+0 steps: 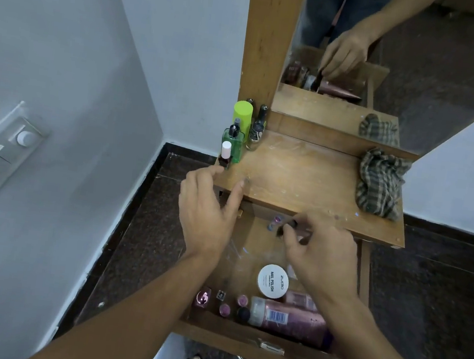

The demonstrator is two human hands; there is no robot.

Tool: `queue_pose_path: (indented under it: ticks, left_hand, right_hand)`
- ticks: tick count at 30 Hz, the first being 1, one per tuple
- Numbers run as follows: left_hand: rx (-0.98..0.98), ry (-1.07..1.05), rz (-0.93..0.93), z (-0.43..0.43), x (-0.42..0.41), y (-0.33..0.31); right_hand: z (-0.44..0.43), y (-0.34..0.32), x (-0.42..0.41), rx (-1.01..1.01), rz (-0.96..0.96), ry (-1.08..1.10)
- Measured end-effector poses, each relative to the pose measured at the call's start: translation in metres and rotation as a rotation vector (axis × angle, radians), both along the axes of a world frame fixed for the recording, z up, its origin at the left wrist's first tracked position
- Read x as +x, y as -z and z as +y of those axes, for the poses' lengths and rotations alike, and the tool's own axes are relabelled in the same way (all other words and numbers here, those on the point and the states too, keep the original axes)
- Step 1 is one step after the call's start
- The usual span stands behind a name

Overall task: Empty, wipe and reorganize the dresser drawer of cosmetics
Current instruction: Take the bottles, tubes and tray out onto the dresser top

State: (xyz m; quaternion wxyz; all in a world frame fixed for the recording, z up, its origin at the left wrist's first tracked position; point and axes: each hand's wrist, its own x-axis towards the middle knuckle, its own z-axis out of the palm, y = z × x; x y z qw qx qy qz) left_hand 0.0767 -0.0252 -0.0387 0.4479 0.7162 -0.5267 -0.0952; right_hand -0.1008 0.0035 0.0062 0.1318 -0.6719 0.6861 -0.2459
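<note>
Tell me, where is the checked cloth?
In the head view, the checked cloth lies crumpled at the right end of the dresser top, just below the mirror and above the open drawer.

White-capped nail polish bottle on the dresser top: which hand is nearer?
Left. The left hand has its fingers right at the white-capped nail polish bottle. The right hand is farther right, over the open drawer, pinching a small dark item.

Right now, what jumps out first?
Two hands at the open drawer: the right hand pinches a small dark item at its back, the left hand hangs open by the dresser top's front edge. A white nail polish tub lies mid-drawer; a lime-capped bottle stands back left on top, a checked cloth right.
</note>
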Motion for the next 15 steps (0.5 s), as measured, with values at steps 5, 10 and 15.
queue_pose_path:
  ticks: [5, 10, 15]
  left_hand:
    - [0.041, 0.086, 0.003, -0.006, -0.019, -0.011]
    - [0.120, 0.088, -0.018, -0.019, -0.028, -0.015]
    - [0.207, 0.062, -0.056, -0.027, -0.026, -0.014]
  right_hand:
    - [-0.050, -0.049, 0.027, -0.106, -0.184, 0.007]
    - [-0.101, -0.051, 0.054, -0.091, -0.193, 0.050]
    - [-0.123, -0.041, 0.069, -0.068, -0.161, 0.032]
